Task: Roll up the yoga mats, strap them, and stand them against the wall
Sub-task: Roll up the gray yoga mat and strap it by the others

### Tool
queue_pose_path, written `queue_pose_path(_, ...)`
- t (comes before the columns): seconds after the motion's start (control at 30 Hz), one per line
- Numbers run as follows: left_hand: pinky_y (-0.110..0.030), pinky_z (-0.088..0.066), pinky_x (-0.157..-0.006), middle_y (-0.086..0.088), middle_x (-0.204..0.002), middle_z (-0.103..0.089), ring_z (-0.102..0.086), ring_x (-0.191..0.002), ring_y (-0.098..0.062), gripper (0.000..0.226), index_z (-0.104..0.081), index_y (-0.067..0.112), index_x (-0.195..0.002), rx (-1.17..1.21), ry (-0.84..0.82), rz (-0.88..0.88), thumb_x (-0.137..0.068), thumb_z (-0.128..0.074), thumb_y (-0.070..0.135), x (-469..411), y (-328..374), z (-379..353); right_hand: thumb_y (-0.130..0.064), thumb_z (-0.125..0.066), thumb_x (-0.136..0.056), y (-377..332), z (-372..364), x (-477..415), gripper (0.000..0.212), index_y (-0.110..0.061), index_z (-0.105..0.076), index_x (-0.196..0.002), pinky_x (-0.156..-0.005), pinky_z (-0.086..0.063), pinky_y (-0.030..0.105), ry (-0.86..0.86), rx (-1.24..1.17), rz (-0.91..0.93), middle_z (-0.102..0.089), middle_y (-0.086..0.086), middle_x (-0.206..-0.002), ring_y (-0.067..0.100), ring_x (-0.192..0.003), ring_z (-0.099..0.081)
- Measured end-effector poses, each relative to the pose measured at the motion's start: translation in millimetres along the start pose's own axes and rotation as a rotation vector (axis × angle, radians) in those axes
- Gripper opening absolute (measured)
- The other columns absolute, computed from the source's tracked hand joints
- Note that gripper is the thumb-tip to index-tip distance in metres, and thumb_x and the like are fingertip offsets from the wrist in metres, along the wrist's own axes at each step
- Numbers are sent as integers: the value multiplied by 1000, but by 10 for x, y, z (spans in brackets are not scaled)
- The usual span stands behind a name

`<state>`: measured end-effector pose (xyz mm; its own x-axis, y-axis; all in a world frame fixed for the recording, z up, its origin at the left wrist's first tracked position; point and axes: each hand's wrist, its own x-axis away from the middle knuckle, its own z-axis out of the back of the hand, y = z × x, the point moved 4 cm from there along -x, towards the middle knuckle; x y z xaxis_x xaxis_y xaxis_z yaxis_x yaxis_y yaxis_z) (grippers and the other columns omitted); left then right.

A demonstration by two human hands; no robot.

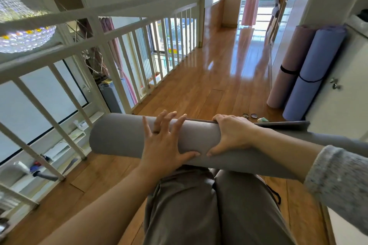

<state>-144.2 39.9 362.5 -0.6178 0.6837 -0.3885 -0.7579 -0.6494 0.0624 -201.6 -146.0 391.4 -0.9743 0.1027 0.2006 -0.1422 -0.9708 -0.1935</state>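
Wooden floor (pixel 209 77) runs ahead, glossy, with a white railing (pixel 99 34) along its left side; chandelier (pixel 22 34) hangs beyond the railing at upper left; grey mat (pixel 119 135) is rolled into a thick tube and lies crosswise over the person's knees, off the floor, with its left end free in the air and its loose outer edge showing along the top, trailing flat toward the right; purple mat (pixel 316 69) and pink mat (pixel 288 59) stand rolled on end at right, touching each other and leaning on the white wall, each with a dark strap round its middle; left hand (pixel 161 141) lies palm-down on the grey roll, fingers straight and spread wide, pressing rather than clasping; right hand (pixel 231 135) grips the roll just beside it, fingers curled over the top edge, thumb tucked on the near side; grey knit sleeve on the right forearm; black strap (pixel 275 195) lies on the floor by the right knee; two small round discs (pixel 250 115) sit on the floor beyond the roll, near the purple mat's foot.
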Motion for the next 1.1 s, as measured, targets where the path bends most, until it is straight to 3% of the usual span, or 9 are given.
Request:
queue_pose_path(0.2, -53, -9, -116, -16, -157, 11, 4, -145, -37, 132, 20, 20, -148, 515, 63, 708, -66, -71, 67, -408, 65, 56, -74, -75, -51, 228, 378, -165, 108, -22, -35, -137, -96, -43, 44, 469, -158, -90, -51, -1, -127, 20, -110, -52)
queue_pose_path(0.3, -47, -50, -90, -6, -143, -38, -49, -123, -32, 115, 13, 18, -152, 1295, -128, 821, -80, -73, 45, -833, 172, 15, -74, -75, -50, 288, 654, -278, 132, -20, -10, -152, -103, -39, 45, 604, -345, -137, -41, 5, -137, 26, -125, -44)
queue_pose_path(0.37, -43, -57, -79, 6, -111, -55, -63, -97, -22, 95, 4, 28, -153, 1580, -201, 736, -89, -67, 26, -1066, 266, 83, -72, -77, -48, 336, 742, -375, 140, -25, 3, -153, -100, -38, 39, 640, -429, -141, -40, 7, -134, 26, -125, -42)
queue_pose_path(0.5, -58, -50, -90, -4, -118, -51, -56, -98, -26, 48, -37, 22, -137, 1703, -155, 668, -93, -52, 7, -1426, 231, 221, -56, -86, -52, 521, 754, -609, 136, -27, 1, -152, -102, -42, 40, 545, -577, -65, -46, 8, -133, 27, -123, -46)
queue_pose_path(0.63, -63, -42, -94, -5, -145, -35, -44, -115, -39, 31, -46, 21, -127, 1727, -201, 815, -96, -43, 21, -1549, -3, -28, -27, -58, -93, 840, 700, -772, 17, -23, -59, -109, -109, -36, 48, 376, -1119, -121, -57, 5, -121, 26, -123, -48)
queue_pose_path(0.67, -63, -41, -94, -1, -151, -30, -37, -125, -40, 38, -42, 25, -136, 1706, -237, 816, -98, -41, 33, -1578, -29, -115, -27, -55, -94, 906, 665, -795, 10, -21, -63, -92, -111, -32, 51, 358, -1266, -125, -56, 9, -123, 28, -123, -47)
queue_pose_path(0.73, -64, -33, -100, 5, -155, -26, -26, -139, -38, 59, -33, 32, -146, 1683, -298, 850, -95, -37, 61, -1642, -48, -308, -40, -57, -88, 989, 546, -834, 24, -18, -65, -83, -108, -36, 54, 293, -1525, -153, -59, 11, -111, 31, -108, -54)
queue_pose_path(0.87, -64, -27, -107, 4, -155, -29, -25, -142, -28, 82, -32, 32, -148, 1635, -305, 917, -82, -32, 81, -1720, -43, -776, -79, -34, -79, 1235, 285, -1061, 74, -23, -43, -126, -82, -49, 54, 108, -1630, -310, -60, 15, -119, 37, -107, -60)
queue_pose_path(1.1, -62, -32, -107, 1, -151, -36, -32, -139, -25, 92, -37, 27, -146, 1488, -373, 951, -75, -30, 85, -1731, -23, -1583, -92, -41, -64, 1591, -265, -1391, 96, -28, -38, -135, -101, -32, 68, -142, -1662, -516, -48, 20, -137, 45, -125, -46)
